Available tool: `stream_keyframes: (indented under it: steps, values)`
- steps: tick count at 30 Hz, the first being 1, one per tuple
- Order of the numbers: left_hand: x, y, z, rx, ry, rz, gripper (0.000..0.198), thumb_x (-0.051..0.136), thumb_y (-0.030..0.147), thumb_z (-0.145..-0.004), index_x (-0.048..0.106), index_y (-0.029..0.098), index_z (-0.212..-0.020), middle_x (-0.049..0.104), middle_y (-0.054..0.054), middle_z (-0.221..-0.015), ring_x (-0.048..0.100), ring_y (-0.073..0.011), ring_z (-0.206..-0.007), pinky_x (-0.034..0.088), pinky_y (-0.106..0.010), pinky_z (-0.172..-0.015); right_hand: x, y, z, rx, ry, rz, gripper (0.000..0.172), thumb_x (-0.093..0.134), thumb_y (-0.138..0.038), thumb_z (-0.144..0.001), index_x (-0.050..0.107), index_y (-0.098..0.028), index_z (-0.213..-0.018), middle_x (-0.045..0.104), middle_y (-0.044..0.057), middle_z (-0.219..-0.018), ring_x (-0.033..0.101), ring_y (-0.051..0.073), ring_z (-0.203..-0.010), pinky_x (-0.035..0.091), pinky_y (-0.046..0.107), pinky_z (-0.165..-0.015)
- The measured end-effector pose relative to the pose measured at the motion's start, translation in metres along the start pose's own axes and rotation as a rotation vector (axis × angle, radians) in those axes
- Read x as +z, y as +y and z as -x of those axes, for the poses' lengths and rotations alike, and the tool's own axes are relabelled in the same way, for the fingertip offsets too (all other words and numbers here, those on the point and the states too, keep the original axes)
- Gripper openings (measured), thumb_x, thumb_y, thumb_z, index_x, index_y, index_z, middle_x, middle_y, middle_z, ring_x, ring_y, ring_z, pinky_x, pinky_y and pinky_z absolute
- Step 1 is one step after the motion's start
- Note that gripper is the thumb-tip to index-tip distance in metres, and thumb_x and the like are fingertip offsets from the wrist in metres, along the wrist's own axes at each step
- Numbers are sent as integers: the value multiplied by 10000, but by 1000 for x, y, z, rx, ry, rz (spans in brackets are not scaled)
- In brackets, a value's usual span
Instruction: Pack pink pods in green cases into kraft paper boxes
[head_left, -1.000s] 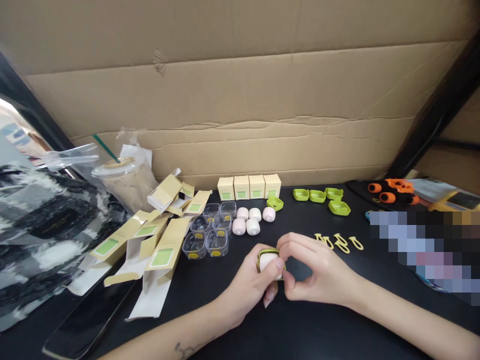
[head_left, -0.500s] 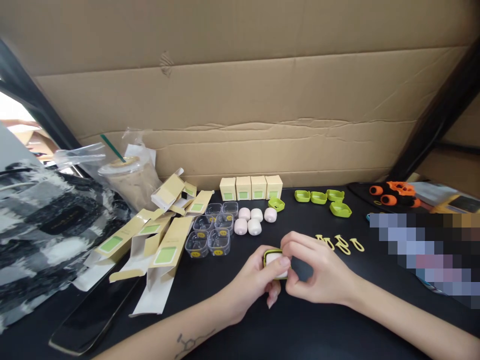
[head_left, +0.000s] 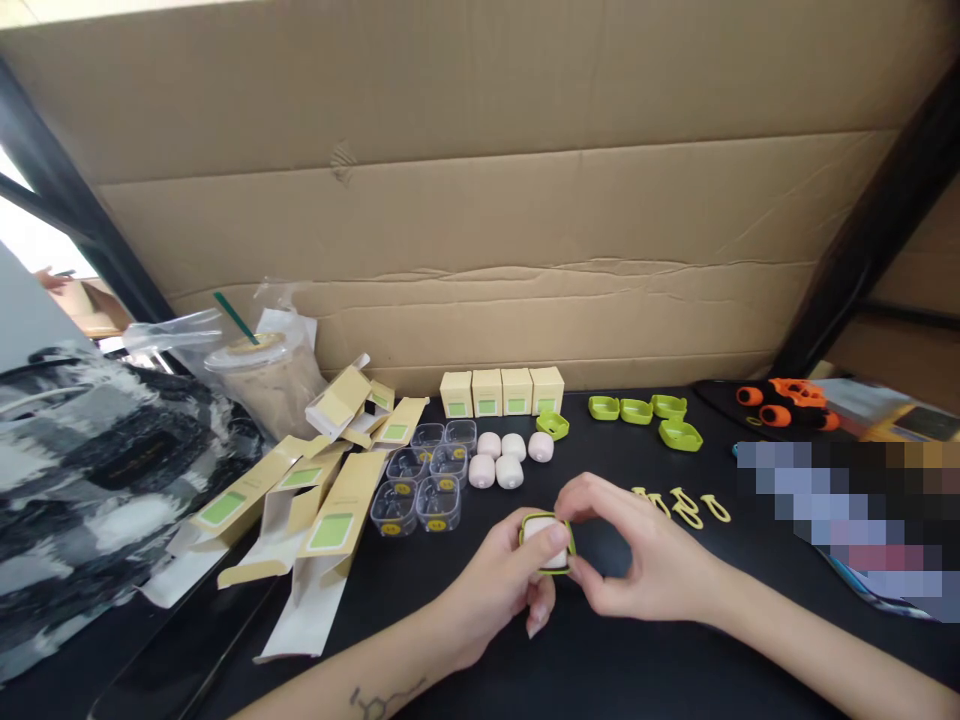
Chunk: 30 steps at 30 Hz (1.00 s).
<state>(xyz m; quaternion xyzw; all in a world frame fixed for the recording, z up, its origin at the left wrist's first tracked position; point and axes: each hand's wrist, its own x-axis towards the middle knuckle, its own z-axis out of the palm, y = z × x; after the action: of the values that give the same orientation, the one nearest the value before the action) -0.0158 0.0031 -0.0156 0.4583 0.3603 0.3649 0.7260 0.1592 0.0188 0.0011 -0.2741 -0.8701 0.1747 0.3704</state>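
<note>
Biggest thing here is the creased cardboard wall (head_left: 480,220) at the back, then the black table (head_left: 577,675) in front of it. Far left there's a heap of black, grey and white fabric (head_left: 135,510), next to an iced drink (head_left: 259,390) with a green straw, plus a spread of opened cartons (head_left: 341,510). Left hand (head_left: 506,570) is clamped on a green-rimmed white block (head_left: 553,559), thumb across its face, just above the table's near-middle. Right hand (head_left: 649,555) has thumb and forefinger apart in a loose ring, tips at the block's right edge; can't tell if they're actually gripping. Behind: six clear tubs (head_left: 439,503), four little boxes (head_left: 486,395) in a row with a green shell (head_left: 553,426) just in front, and four more green shells (head_left: 636,412) off to the right. Smaller still, five whitish-pink rounded pieces (head_left: 508,471) beside the tubs, and some skinny yellow-green loops (head_left: 716,508) past the right hand.
</note>
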Motion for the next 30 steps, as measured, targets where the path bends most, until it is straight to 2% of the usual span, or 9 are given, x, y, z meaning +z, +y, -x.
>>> stream_keyframes:
  steps: [3, 6, 9, 11, 16, 20, 23, 26, 30]
  values:
    - [-1, 1, -1, -30, -33, 28, 479, 530, 618, -783, 478, 162, -920, 483, 72, -522, 395, -54, -337, 312, -178, -346, 0, 0, -1, 124, -88, -122, 496, 668, -119, -646, 500, -204, -1105, 615, 52, -1044, 602, 206, -954, 491, 311, -833]
    - [0, 2, -1, -46, -63, 45, 526, 460, 673, -788, 473, 160, -904, 459, 73, -495, 403, -63, -358, 276, -176, -358, 2, 1, 0, 211, -116, -243, 388, 681, -183, -722, 547, -227, -1084, 651, 31, -1036, 623, 207, -950, 487, 322, -850]
    - [-1, 6, -2, -31, -132, 52, 600, 341, 725, -795, 457, 162, -970, 525, 39, -571, 428, -71, -390, 259, -184, -368, -1, 4, -1, 264, -19, -393, 365, 695, -239, -734, 588, -247, -1083, 663, 35, -1060, 622, 230, -976, 483, 348, -863]
    - [-2, 10, 0, 42, -139, -31, 637, 302, 730, -797, 413, 166, -1073, 598, -5, -672, 443, -81, -407, 267, -197, -375, -8, 8, -5, 339, 126, -543, 378, 706, -303, -732, 610, -251, -1093, 658, 48, -1099, 623, 238, -974, 490, 355, -851]
    - [-11, 31, 13, 462, 47, -688, 400, 494, 469, -860, 425, 193, -1142, 583, -14, -793, 499, -111, -604, 397, -248, -565, -37, 17, -20, 536, 509, -1102, 325, 685, -405, -750, 646, -244, -1030, 695, 21, -895, 653, 168, -789, 533, 265, -714]
    - [-25, 59, 21, 762, 313, -1208, 277, 532, 283, -856, 486, 216, -1120, 589, -29, -880, 534, -163, -795, 436, -322, -760, -50, 22, -25, 599, 542, -1486, 219, 690, -397, -736, 657, -198, -820, 692, 34, -790, 631, 119, -661, 522, 174, -586]
    - [-41, 79, 22, 754, 443, -1511, 159, 510, 272, -856, 559, 192, -985, 604, -54, -913, 529, -220, -902, 431, -381, -808, -47, 22, -25, 625, 477, -1585, 209, 696, -375, -735, 645, -191, -819, 687, 37, -776, 621, 113, -646, 525, 165, -585]
    - [-57, 91, 27, 642, 426, -1749, 104, 555, 283, -814, 599, 190, -802, 591, -44, -877, 499, -244, -928, 407, -424, -856, -41, 21, -25, 637, 417, -1587, 194, 662, -358, -775, 646, -171, -824, 679, 46, -751, 613, 112, -617, 528, 176, -582]
    - [-68, 91, 38, 484, 366, -1892, 227, 659, 418, -724, 610, 197, -704, 546, -12, -818, 484, -254, -917, 322, -512, -925, -37, 20, -24, 646, 368, -1583, 177, 617, -324, -816, 655, -152, -835, 679, 55, -740, 616, 114, -606, 528, 191, -581]
